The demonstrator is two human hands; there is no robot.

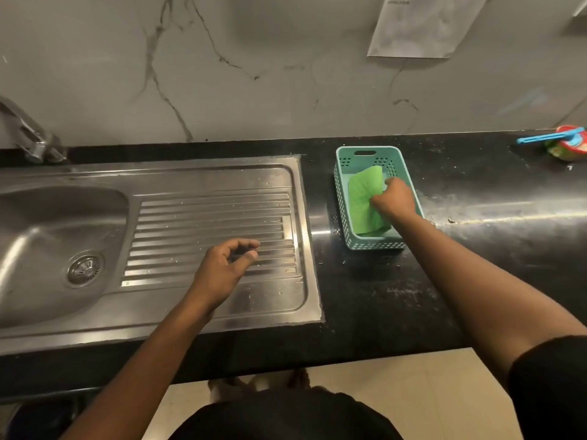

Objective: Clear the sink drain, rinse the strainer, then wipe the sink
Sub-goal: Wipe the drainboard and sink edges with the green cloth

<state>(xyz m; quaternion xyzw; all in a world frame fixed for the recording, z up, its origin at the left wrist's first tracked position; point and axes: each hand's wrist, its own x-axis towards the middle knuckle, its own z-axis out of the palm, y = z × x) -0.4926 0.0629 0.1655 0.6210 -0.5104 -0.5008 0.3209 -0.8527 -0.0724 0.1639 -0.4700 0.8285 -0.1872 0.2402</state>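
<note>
Cloth: a green cloth [365, 198] lies in a teal basket [341, 198] on the black surface [365, 296], to the right of the sink; it is the wiping tool, parked where it stays dry.
Right hand: the right hand [394, 198] is inside the basket, fingers closed on the cloth's right edge, gathering it; judged, this is the pick-up ahead of the wipe.
Left hand: the left hand [227, 266] hangs over the ribbed drainboard [209, 217], loosely curled with thumb near fingertips, holding nothing; it looks idle, waiting near the basin.
Strainer: the strainer [85, 268] sits seated in the drain at the bottom of the sink [63, 217]; no debris shows on it, so the clearing and rinsing steps appear done.
Sink: the basin is steel, with droplets scattered on the drainboard, which is what the wipe would remove.
Tap: the tap [28, 134] stands at the back left; no water is seen running.
Beyond: a paper [422, 27] hangs on the marble wall, and a red and green container [568, 147] sits far right, well apart from the work.
</note>
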